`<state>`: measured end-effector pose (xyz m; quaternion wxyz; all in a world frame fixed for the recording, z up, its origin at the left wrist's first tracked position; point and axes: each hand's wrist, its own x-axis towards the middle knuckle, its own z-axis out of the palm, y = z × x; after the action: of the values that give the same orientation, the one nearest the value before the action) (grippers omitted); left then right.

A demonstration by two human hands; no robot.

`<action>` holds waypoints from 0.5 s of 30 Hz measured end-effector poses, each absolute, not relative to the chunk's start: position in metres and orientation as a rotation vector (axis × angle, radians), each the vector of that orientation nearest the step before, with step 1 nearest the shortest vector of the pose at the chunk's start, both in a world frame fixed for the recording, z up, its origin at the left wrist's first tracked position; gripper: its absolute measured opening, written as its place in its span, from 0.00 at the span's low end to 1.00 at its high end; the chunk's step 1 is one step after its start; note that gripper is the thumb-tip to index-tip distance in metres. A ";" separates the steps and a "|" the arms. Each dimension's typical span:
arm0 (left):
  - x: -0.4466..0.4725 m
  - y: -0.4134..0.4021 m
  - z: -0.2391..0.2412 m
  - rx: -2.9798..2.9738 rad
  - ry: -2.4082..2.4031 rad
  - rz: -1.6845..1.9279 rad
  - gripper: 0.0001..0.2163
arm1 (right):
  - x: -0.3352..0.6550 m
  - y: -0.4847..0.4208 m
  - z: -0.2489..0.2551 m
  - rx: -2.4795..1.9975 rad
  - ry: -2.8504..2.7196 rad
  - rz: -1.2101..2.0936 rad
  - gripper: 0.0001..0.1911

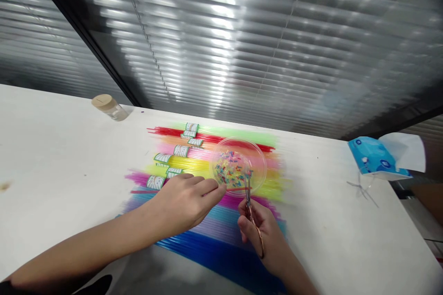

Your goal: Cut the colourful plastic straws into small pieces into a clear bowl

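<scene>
My left hand (194, 198) is closed in a pinch on a thin red plastic straw (238, 189). The straw runs out past both sides of the hand, its right end over the front of a clear round plastic bowl (261, 154). Many short, colourful cut pieces (230, 170) lie inside the bowl. My right hand (265, 228) is closed around the copper-coloured handles of a pair of scissors (248, 198). The blades point up over the bowl's right part, by the straw's end. Whether they touch the straw, I cannot tell.
Bundles of long straws (214, 239) in many colours lie side by side under the bowl and hands, several with paper bands (155, 181). A beige-lidded jar (110, 107) stands at the back left. On the right are a blue tissue pack (377, 159) and loose thin ties (362, 190). Blinds (221, 41) rise behind the white table.
</scene>
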<state>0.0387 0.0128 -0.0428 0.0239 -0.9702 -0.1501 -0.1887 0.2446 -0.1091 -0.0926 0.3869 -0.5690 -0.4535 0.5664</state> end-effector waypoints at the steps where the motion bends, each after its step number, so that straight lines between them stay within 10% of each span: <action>1: 0.039 0.013 -0.043 -2.994 -0.459 -0.587 0.14 | 0.245 -0.109 -0.093 -1.449 -1.153 1.439 0.31; 15: 0.041 0.016 -0.040 -2.924 -0.449 -0.635 0.12 | 0.245 -0.112 -0.089 -1.429 -1.191 1.474 0.30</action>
<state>0.0409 0.0163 -0.0399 0.0578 -0.9648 -0.1482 -0.2097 0.2447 -0.1117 -0.0889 0.3747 -0.5582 -0.4652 0.5760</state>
